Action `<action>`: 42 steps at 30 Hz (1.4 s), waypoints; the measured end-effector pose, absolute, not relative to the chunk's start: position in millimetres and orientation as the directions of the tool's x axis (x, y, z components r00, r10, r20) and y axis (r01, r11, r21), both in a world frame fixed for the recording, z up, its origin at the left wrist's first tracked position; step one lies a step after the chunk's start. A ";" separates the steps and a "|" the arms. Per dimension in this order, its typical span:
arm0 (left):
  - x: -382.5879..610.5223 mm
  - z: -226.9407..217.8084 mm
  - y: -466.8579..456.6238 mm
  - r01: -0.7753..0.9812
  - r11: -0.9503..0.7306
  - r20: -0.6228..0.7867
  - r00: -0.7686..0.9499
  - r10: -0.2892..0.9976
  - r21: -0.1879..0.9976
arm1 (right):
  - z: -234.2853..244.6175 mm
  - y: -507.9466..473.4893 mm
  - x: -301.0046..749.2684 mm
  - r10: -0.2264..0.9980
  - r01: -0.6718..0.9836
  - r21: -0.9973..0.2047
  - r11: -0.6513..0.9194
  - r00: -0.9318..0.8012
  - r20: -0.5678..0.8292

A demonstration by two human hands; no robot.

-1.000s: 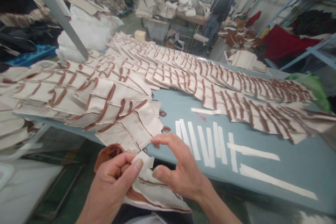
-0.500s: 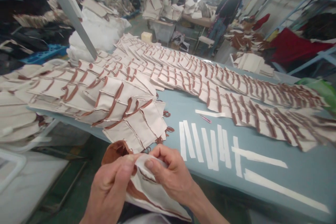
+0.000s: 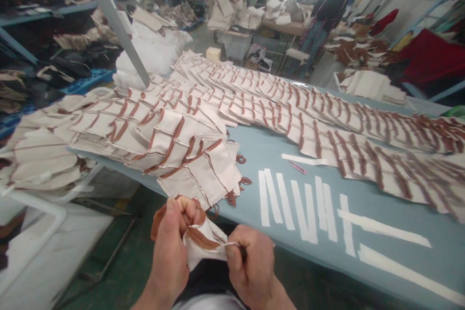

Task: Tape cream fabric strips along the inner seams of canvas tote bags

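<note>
A cream fabric piece with brown trim (image 3: pixel 205 244) is stretched between my two hands, just off the near edge of the table. My left hand (image 3: pixel 174 237) is closed on its brown part. At the other side, my right hand (image 3: pixel 252 261) pinches the cream edge in a fist and pulls it taut. Beyond them on the table lies a stack of similar cream pieces with brown edging (image 3: pixel 203 174), brown cord loops (image 3: pixel 240 159) poking out at its side. What lies inside the folds of the held piece is hidden.
Several white strips (image 3: pixel 283 201) lie on the blue-grey table (image 3: pixel 254 147) near a small pink tool (image 3: pixel 297 167). Long overlapping rows of cream pieces (image 3: pixel 261 111) run across the back. A grey post (image 3: pixel 116 24) rises at left; a white-framed cart (image 3: pixel 54 218) stands below. A person (image 3: pixel 323 14) stands far off.
My right hand has moved down and right, drawing the fabric edge out. My left hand has closed tighter on the brown part. The view has shifted slightly left.
</note>
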State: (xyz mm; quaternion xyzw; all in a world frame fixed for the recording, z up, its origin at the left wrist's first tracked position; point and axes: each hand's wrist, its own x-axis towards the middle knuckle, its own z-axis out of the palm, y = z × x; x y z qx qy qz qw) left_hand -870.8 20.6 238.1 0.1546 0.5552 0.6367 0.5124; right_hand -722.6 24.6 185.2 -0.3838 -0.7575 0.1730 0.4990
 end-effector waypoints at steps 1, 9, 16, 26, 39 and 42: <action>-873.1 236.4 18.2 -0.469 0.151 -0.367 -0.412 0.834 0.870 | 184.1 27.0 -722.1 0.749 0.424 -0.634 0.647 -0.196 0.633; -899.5 234.1 -8.4 0.056 0.306 -0.259 -0.402 0.878 0.950 | 185.0 40.0 -702.7 0.738 0.484 -0.577 0.658 -0.262 0.622; -908.8 232.8 3.6 0.237 0.447 -0.426 -0.136 0.894 0.862 | 182.1 40.7 -700.1 0.674 0.423 -0.531 0.734 -0.360 0.645; -924.3 228.0 11.1 0.739 0.282 -0.485 0.068 0.872 0.611 | 171.8 31.8 -707.4 0.612 0.376 -0.485 0.790 -0.434 0.661; -926.6 203.0 14.1 0.924 -0.058 -0.415 0.225 0.882 0.377 | 167.4 26.4 -720.6 0.698 0.483 -0.512 0.710 -0.392 0.599; -931.9 193.1 24.2 0.841 0.058 -0.372 0.175 0.912 0.538 | 169.0 26.8 -720.6 0.737 0.541 -0.521 0.660 -0.329 0.591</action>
